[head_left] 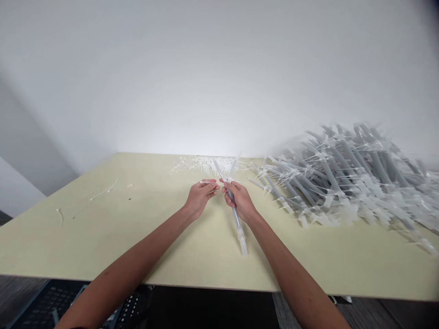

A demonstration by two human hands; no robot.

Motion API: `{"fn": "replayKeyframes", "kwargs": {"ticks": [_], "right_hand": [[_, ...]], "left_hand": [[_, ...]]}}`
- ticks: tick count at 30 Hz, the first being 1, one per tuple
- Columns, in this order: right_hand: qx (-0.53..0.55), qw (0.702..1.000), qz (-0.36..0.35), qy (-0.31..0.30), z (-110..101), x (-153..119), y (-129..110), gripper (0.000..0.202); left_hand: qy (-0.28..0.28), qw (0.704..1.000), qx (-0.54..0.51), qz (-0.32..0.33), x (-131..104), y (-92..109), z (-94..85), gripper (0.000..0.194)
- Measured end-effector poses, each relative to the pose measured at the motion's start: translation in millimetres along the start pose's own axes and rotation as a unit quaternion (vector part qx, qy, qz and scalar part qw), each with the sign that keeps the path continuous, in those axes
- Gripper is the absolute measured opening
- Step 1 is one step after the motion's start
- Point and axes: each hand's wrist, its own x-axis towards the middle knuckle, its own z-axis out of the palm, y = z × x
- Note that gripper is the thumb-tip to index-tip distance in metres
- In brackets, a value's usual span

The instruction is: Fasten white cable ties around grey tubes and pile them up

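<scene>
My right hand (240, 199) grips a grey tube (238, 224) with clear plastic ends, held slanted over the pale table (144, 228). A white cable tie (230, 176) is looped round the tube just above my fingers, its tail sticking up. My left hand (200, 196) is right beside it, fingers pinched on the end of a white tie near the tube. Behind my hands lies a scatter of loose white cable ties (206, 163).
A big heap of grey tubes with ties (346, 178) covers the table's right side. A few stray ties (103, 192) lie at the left. White wall stands behind. Dark crates (51, 301) sit on the floor below the near edge.
</scene>
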Motion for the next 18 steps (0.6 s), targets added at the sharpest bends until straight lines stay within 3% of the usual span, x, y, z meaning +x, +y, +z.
{"fn": "replayKeyframes", "kwargs": {"ticks": [6,13,15,18], "right_hand": [[-0.023,0.999,-0.008,0.028,0,2,8,0.035],[-0.025,0.999,0.002,0.041,-3,3,6,0.038],[-0.017,0.999,0.003,0.033,-3,2,4,0.039],[0.013,1.0,0.007,0.011,-2,1,2,0.042]], "left_hand": [[-0.029,0.999,0.018,-0.017,-4,-3,3.4,0.026],[0.003,0.989,0.145,-0.021,0,0,-17.6,0.027],[0.026,0.984,0.175,-0.022,3,-1,-22.1,0.027],[0.105,0.987,0.123,-0.002,8,-5,-28.1,0.024]]}}
